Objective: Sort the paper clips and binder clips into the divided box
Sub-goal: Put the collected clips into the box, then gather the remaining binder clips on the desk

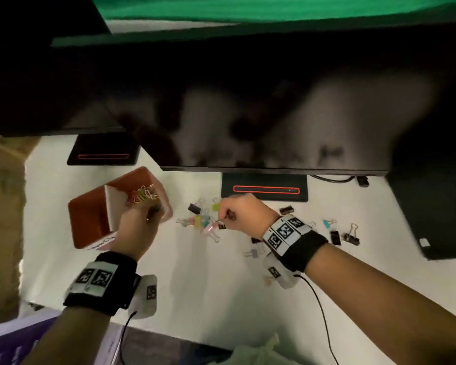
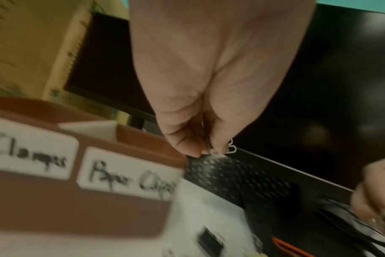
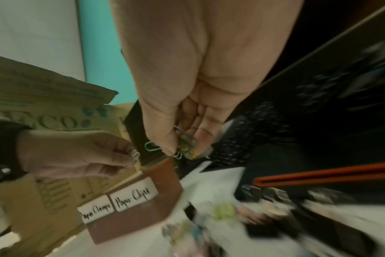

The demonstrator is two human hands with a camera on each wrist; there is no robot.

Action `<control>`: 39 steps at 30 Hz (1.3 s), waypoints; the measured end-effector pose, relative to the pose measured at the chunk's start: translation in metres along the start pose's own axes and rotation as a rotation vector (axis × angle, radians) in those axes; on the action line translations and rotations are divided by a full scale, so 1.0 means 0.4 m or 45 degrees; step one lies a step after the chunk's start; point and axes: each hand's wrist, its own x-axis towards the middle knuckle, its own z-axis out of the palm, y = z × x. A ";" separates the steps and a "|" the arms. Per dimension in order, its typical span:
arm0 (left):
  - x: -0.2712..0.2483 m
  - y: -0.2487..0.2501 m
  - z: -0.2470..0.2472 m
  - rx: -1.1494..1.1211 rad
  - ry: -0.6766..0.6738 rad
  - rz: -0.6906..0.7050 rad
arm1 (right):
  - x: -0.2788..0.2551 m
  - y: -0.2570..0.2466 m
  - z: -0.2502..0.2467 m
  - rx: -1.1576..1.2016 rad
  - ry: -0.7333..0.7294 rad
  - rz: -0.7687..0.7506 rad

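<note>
Over one divided box [image 1: 90, 217], both hands pinching paper clips — left [image 1: 136, 227], right [image 1: 241, 213].

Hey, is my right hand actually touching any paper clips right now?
Touching. The right wrist view shows the right hand pinching a bunch of coloured paper clips between thumb and fingers.

Both forearms reach forward with banded wrists, the left hand [image 1: 137, 227] and the right hand [image 1: 244, 213] each with fingers curled in a pinching grip.
</note>
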 end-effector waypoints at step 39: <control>-0.016 -0.126 0.210 0.128 -0.737 0.498 | -0.125 0.109 0.209 -0.222 0.194 0.350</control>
